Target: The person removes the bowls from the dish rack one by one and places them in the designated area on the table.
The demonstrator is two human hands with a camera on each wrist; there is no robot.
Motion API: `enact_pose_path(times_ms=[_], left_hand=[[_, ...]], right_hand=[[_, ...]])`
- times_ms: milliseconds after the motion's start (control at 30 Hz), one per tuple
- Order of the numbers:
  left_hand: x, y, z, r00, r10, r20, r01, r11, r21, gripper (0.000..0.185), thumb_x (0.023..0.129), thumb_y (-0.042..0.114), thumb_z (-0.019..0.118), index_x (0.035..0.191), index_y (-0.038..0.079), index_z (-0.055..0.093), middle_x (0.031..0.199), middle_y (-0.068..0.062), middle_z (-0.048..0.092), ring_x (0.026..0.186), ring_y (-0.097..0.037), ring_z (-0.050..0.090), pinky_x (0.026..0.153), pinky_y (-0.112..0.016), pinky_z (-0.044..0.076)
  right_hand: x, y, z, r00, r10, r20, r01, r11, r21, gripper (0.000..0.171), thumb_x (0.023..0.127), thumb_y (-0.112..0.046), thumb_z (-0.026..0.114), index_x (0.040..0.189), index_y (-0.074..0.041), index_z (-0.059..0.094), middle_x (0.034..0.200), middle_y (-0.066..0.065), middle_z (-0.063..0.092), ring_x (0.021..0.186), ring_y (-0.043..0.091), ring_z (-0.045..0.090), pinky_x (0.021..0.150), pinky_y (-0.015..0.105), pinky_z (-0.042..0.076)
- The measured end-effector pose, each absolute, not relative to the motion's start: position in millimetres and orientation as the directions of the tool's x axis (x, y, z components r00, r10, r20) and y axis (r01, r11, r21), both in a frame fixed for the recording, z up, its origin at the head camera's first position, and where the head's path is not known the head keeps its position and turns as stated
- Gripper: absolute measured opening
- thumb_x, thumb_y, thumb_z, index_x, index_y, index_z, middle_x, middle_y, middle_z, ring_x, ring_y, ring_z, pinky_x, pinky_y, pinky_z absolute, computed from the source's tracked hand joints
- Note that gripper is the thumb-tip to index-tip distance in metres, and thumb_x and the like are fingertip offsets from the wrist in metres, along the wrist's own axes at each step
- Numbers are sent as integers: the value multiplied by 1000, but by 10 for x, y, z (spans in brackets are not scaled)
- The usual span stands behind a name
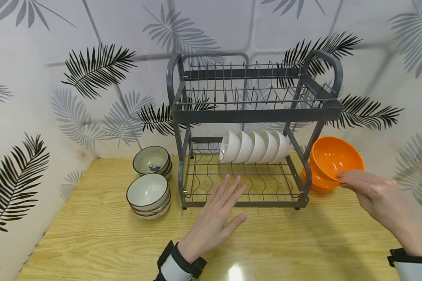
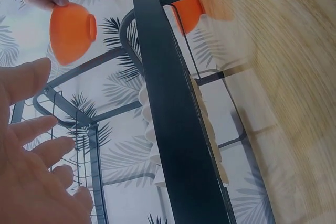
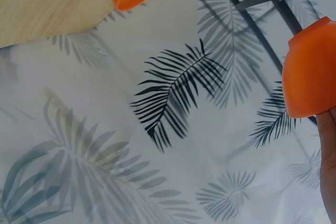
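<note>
My right hand [image 1: 383, 199] pinches the rim of an orange bowl [image 1: 337, 156], lifted and tilted at the right of the rack. Below it, another orange bowl [image 1: 320, 181] stands on the table, partly covered by the raised one. The right wrist view shows the held bowl [image 3: 312, 72] at its right edge, with part of my hand under it. My left hand [image 1: 214, 218] hovers in front of the rack's lower tier, fingers spread and holding nothing. In that tier of the grey dish rack [image 1: 256, 115], several white bowls [image 1: 256, 147] stand on edge in a row.
To the rack's left are two stacks of bowls: speckled grey-green ones [image 1: 151, 158] behind, dark-rimmed white ones [image 1: 148, 191] in front. The rack's upper tier has upright wire dividers. A leaf-patterned wall covering [image 1: 98, 97] rises behind the wooden table [image 1: 102, 234].
</note>
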State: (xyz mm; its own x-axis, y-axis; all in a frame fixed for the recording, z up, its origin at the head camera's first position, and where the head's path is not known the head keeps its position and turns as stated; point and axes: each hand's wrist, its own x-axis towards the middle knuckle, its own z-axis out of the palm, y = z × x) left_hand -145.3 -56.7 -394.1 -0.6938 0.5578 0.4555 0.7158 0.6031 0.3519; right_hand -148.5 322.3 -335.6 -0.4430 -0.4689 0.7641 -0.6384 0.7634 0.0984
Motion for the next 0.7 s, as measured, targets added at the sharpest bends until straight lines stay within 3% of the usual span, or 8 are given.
enact_pose_path(times_ms=[33,100,200,267,500,600,700], left_hand=[[-1454,-567,-3942,-695,556,456,715,600,358,67,101,31,58,159,10,30,170,-7,12,159,-32,10,128,-56,13],[-1456,-568,-3946,-698,554,454,713,600,363,67,101,31,58,158,10,30,170,-7,13,159,-31,8,128,-55,13],[-1459,-571,-3949,-701,559,444,710,604,362,67,102,31,57,159,11,29,170,-6,12,159,-31,9,128,-55,12],[-1457,-576,-3945,-702,562,437,709,610,355,68,102,33,56,160,12,27,170,-6,11,159,-31,8,128,-55,12],[-1450,-584,-3953,-700,567,434,711,614,343,68,102,34,55,160,14,26,170,-6,12,159,-30,7,128,-55,13],[-1455,-585,-3962,-697,571,434,713,611,343,68,102,34,55,160,14,26,170,-5,12,159,-29,6,128,-55,13],[-1462,-582,-3966,-691,576,437,719,606,339,68,102,33,56,160,15,26,171,-5,12,159,-30,7,128,-56,13]], right_hand=[[-1477,3246,-3351,-455,-465,759,-623,775,101,73,107,-48,30,90,7,76,88,20,77,129,-12,52,108,-5,20],[-1455,3290,-3344,-491,-453,744,-579,808,111,76,107,-50,27,90,5,77,88,19,77,113,9,70,105,5,38],[-1441,3348,-3349,-529,-442,724,-523,842,132,78,105,-53,24,89,3,77,87,17,78,77,38,72,82,29,57],[-1447,3386,-3369,-557,-429,711,-505,855,120,79,104,-53,24,90,4,77,86,19,77,75,40,73,67,46,54],[-1586,3541,-3558,-583,-407,704,-509,858,74,79,100,-56,25,89,3,77,82,19,77,67,40,71,61,49,54],[-1703,3586,-3652,-607,-407,682,-512,857,56,50,102,-38,50,91,2,77,81,18,77,64,37,70,61,50,54],[-1841,3607,-3739,-658,-404,635,-500,865,33,11,86,-7,76,91,3,77,78,16,76,60,32,68,58,48,55]])
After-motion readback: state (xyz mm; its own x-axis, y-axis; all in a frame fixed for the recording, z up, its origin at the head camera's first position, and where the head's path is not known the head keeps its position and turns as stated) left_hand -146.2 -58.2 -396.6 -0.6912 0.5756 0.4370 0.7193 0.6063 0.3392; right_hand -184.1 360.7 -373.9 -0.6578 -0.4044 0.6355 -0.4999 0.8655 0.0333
